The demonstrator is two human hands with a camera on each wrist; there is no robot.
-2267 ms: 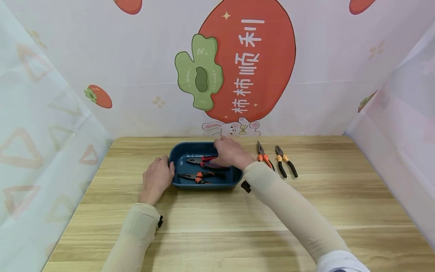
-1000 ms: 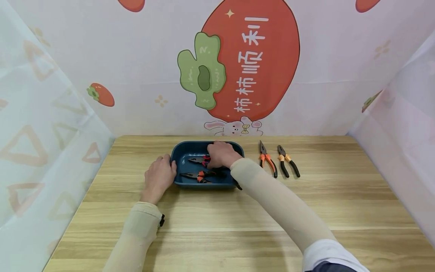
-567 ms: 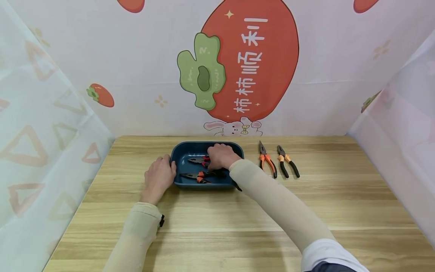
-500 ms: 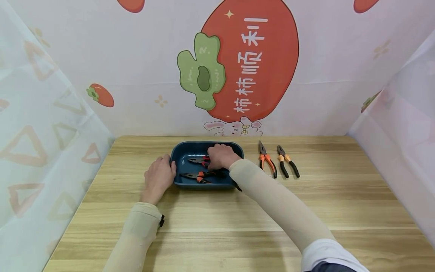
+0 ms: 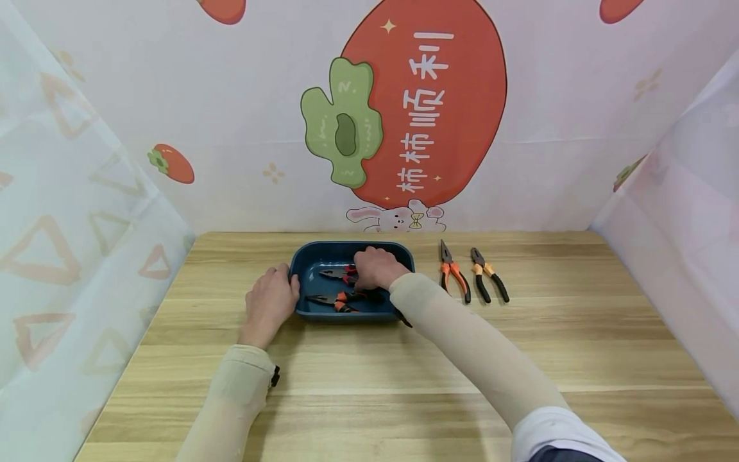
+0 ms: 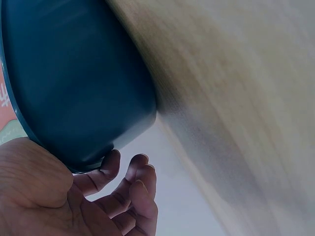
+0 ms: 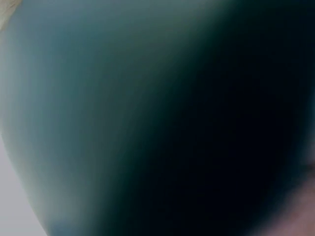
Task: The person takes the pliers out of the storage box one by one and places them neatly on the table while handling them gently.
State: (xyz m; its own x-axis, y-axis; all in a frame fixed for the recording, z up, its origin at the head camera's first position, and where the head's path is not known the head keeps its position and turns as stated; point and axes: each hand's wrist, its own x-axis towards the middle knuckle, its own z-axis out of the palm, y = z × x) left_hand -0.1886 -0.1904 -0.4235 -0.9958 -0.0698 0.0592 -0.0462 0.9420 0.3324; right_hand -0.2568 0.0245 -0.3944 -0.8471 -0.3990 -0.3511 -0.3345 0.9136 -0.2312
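A dark blue tray [image 5: 352,317] with raised sides sits near the table's back edge. My left hand [image 5: 270,300] holds its left end; the left wrist view shows the thumb side and one finger [image 6: 109,166] at the tray's rim and wall. Inside the tray lie two pliers. Over the handles of the rear pliers [image 5: 333,274], red and dark, my right hand [image 5: 378,268] curls, hiding most of them. In front of these lie long-nose pliers [image 5: 323,299] with black-and-orange handles. The right wrist view is dark and blurred.
Right of the tray, on the wooden table [image 5: 358,398], lie long-nose pliers [image 5: 456,272] with orange-and-black handles and another pair of pliers [image 5: 479,264] with yellow-orange and black handles. A printed cloth [image 5: 248,96] hangs behind the table.
Compared with 2.3 seconds ago, my right hand has moved slightly left and down over the rear pliers. During the last second both hands stay nearly still.
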